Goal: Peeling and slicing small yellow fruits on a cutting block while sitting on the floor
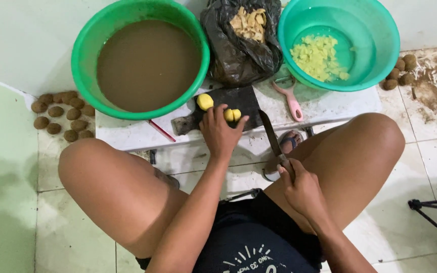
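Seen from above, between two bare knees: left hand [220,132] laid on a dark rectangular cutting board [238,98], fingers pressed onto a small peeled yellow potato piece [232,115], grip clenched around it from above. Second peeled yellow potato, rounder [205,101], lying just beside on the same board, apart from the hand. Right hand [299,188] held low near the right thigh, grip closed around the handle of a long dark-bladed kitchen knife [270,134], blade angled up toward the board's right edge, tip near but not touching the potato piece. Board resting on a low white tabletop [330,106]. Behind it, left: large green plastic basin of muddy brown water [147,63]. Centre: crumpled black plastic bag holding pale peelings [241,38]. Right: turquoise plastic basin with diced yellow potato in a little water [337,43]. Pink-handled peeler [292,98] lying on the tabletop between bag and turquoise basin. Unpeeled brown potatoes on the tiled floor in two groups: one cluster at far left [61,116], a smaller one at far right [400,71].
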